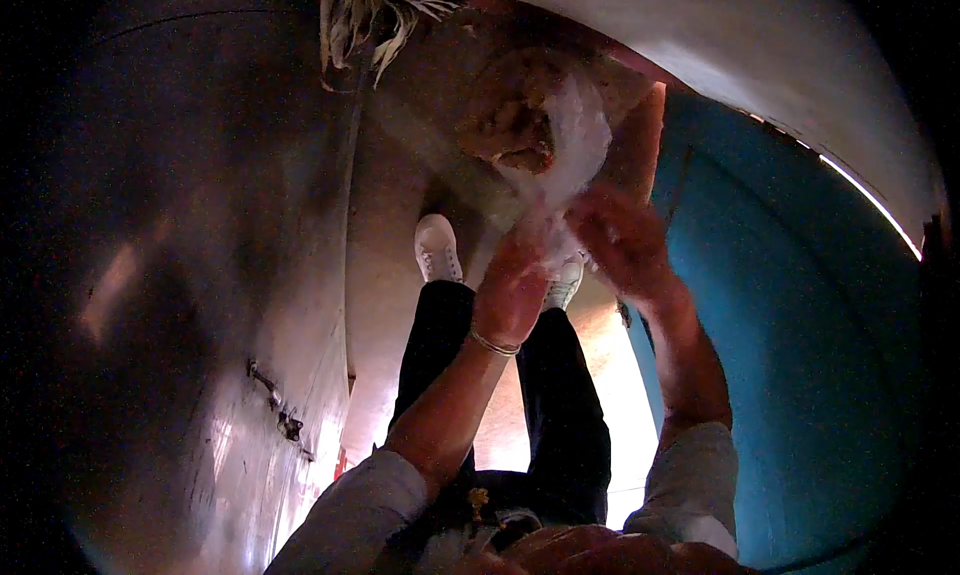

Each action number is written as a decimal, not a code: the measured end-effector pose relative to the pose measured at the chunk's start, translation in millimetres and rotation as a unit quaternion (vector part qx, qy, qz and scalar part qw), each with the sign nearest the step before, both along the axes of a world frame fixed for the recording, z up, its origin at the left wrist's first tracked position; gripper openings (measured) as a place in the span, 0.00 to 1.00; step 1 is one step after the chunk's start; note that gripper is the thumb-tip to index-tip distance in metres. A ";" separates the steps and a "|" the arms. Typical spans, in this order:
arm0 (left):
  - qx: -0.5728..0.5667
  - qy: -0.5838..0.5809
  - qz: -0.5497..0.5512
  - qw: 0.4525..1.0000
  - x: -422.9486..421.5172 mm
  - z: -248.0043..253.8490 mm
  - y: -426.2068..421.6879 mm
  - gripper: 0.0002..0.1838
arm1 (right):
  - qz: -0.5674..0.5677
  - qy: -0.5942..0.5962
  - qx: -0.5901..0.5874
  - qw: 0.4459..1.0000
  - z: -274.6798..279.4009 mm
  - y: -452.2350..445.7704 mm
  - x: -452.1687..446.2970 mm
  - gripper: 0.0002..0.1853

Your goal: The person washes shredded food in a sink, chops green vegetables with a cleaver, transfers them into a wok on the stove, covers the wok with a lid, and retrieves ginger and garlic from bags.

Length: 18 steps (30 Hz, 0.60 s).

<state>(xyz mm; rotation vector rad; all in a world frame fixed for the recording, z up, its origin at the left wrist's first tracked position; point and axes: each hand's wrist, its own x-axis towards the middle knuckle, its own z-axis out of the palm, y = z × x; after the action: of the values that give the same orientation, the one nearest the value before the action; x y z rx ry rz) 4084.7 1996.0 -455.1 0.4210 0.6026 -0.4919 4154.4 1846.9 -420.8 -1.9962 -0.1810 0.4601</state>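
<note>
A translucent whitish bag (588,125) is held out in front of the body, over the floor (385,215); whether its underside is rested on anything cannot be told. Brown, lumpy contents (508,120) are seen in the far part of the bag, though what they are cannot be made out in the dim light. The near end of the bag is drawn into a narrow, twisted-looking neck between the two hands.

By the left hand (512,280), on the near left side of the bag, this neck appears to be gripped, with the fingers folded in around the plastic. A thin light bracelet (495,345) is worn on that wrist. The right hand (618,237) is placed at the near right of the bag, its fingers curled close to the neck; it is blurred, and whether plastic is pinched there cannot be told.

Nearer the body than the bag, white shoes (437,250) and dark trousers (565,405) are seen. Beyond the bag and to its left, grey mop-like strands (365,25) are hung. Well to the left of the bag, a panel (220,205) is fitted with a metal latch (275,400); to its right, a teal panel (790,305) is seen.
</note>
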 end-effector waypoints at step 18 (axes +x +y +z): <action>-0.128 0.043 -0.049 0.990 -20.1 2.9 24.5 0.20 | 0.261 0.057 0.146 0.952 56.5 24.8 -64.8 0.09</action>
<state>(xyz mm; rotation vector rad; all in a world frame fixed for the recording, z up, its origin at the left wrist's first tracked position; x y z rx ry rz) 4064.7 2020.5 -452.2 0.1861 0.5945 -0.6744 4089.6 1871.7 -364.3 -1.6107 -0.6755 0.8307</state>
